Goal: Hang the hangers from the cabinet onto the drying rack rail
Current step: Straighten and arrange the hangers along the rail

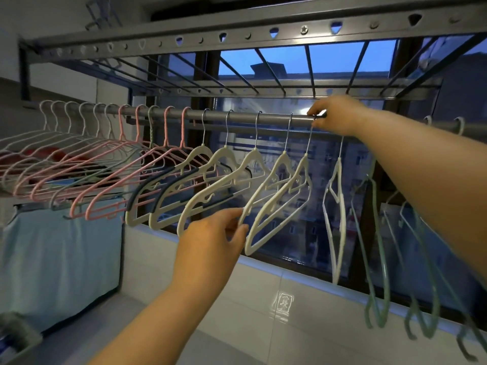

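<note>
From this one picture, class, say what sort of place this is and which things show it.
Most likely a home laundry balcony or drying area: a metal drying rack rail runs before a window facing apartment blocks, many empty hangers hang on it, and the wall below is tiled.

1 view only, from a wide-angle camera worn on the head. It faces forward and tilts upward at the drying rack rail (245, 119), crossing mid-frame, near enough that the right hand (336, 115) reaches it.
</note>
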`<state>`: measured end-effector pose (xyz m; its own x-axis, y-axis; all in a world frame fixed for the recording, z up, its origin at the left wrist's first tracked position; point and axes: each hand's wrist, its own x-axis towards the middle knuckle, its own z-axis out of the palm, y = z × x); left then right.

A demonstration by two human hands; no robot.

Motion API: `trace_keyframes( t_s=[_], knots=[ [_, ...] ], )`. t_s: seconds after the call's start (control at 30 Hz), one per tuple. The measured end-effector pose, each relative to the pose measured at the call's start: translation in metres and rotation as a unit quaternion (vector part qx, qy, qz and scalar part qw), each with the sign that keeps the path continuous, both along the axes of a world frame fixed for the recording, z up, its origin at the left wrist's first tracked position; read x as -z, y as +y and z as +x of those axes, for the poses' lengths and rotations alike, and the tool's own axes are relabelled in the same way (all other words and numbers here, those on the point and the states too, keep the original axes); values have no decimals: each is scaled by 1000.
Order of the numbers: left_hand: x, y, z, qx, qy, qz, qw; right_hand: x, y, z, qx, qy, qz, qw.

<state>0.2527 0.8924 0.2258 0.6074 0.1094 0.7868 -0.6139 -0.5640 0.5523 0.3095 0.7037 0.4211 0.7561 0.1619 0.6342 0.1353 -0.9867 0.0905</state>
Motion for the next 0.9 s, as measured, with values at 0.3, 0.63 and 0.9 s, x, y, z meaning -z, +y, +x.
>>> trace_keyframes(
  t_s=[0.3, 0.63, 0.9],
  knots=[
    [0, -2, 1, 6, -3, 5, 1000, 0, -4, -1, -3, -4, 5, 1000],
    [-3, 3, -13, 12, -3, -7, 1000, 2, -5, -11, 11, -2, -4, 1000],
    [-6, 3, -31, 69, -40, -8, 997, -6, -8, -44, 42, -42, -1, 998]
  ],
)
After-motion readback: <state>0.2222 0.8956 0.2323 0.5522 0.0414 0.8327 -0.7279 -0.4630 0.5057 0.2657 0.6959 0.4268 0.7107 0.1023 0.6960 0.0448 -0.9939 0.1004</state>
